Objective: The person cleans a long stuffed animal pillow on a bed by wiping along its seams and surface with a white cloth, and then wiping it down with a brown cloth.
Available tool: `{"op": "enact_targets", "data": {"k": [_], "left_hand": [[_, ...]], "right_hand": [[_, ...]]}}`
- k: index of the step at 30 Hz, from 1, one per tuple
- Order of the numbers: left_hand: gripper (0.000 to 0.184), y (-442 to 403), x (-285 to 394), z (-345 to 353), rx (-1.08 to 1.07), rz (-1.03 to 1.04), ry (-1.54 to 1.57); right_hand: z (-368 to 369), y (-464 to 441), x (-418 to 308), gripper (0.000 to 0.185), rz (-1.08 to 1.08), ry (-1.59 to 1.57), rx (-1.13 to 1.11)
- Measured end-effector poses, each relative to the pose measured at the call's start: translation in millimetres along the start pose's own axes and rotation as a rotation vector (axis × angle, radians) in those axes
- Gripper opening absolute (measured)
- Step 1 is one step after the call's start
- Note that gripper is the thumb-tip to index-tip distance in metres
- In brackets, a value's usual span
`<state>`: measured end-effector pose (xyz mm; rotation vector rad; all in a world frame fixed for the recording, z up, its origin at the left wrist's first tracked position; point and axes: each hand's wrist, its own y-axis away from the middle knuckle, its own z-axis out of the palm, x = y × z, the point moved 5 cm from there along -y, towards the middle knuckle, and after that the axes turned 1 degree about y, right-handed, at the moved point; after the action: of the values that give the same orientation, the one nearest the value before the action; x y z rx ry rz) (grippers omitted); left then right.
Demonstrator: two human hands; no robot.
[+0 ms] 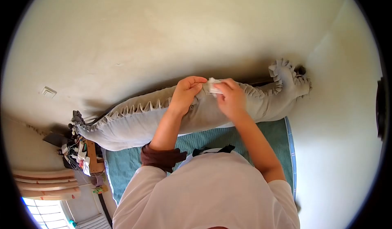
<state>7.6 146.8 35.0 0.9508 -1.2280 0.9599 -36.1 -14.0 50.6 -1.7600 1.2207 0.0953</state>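
A grey headboard cover (204, 112) with a ruffled edge stretches over the long headboard against the wall. My left hand (187, 92) is closed on its top edge, thumb and forefinger together near the ruffle. Just to the right, my right hand (231, 98) is closed around a small crumpled white piece (214, 87), which looks like tissue or thin cloth. That white piece touches the top edge of the cover, close to my left fingertips. Part of the ruffle is hidden behind both hands. A dark brown cloth (161, 157) is wrapped around my left arm near the elbow.
A teal bedsheet (122, 167) covers the bed below the headboard. At the left stands a small wooden table (94, 157) with cables and clutter. A wall switch (48, 92), an orange curtain (47, 184) and a bright window (47, 212) are further left.
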Motion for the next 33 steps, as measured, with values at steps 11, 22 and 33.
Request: {"op": "enact_targets", "data": {"k": [11,22,33], "left_hand": [[0.023,2.9,6.4,0.4,0.002,0.027,-0.031],[0.020,2.5,6.6,18.3,0.059,0.250,-0.728],[0.015,-3.8,-11.6,2.2,-0.002,-0.009,-0.114]], "right_hand": [[-9.3,10.2,30.8,0.026,0.089,0.012,-0.064],[-61.3,5.5,32.7,0.028,0.149,-0.212,0.318],[-11.6,-1.6,26.2,0.030,0.176,-0.217,0.128]]}}
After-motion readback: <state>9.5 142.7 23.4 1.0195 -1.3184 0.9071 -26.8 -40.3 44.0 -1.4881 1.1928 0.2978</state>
